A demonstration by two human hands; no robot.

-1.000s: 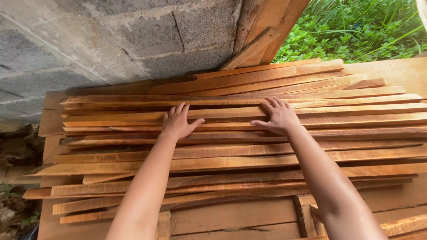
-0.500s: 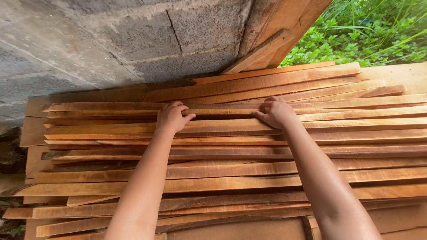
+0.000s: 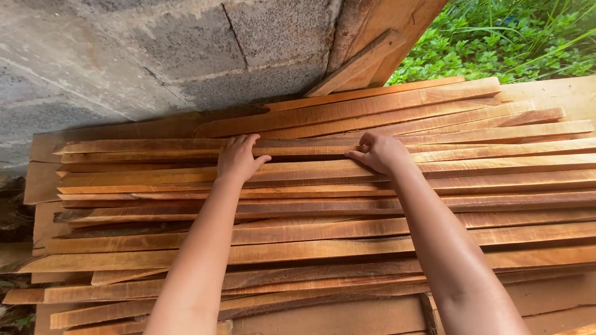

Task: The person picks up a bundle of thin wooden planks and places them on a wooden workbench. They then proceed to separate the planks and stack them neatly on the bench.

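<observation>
A stack of long, thin reddish-brown wooden slats (image 3: 310,232) lies crosswise in front of me, fanned out and overlapping. My left hand (image 3: 239,160) lies flat on an upper slat (image 3: 155,169), fingers stretched toward its far edge and thumb spread to the right. My right hand (image 3: 380,152) is on the same layer further right, fingers curled over the far edge of a slat (image 3: 496,152). Both forearms reach across the nearer slats and hide parts of them.
A grey concrete block wall (image 3: 155,56) rises right behind the stack. Wooden planks (image 3: 372,49) lean against the wall's corner at the top. Green plants (image 3: 515,37) grow at the top right. A wide flat board (image 3: 559,93) lies under the stack on the right.
Both hands slid to a slat slightly further back. The fingers curled over its edge half a second ago; the left hand's fingers have since flattened out, while the right stays curled.
</observation>
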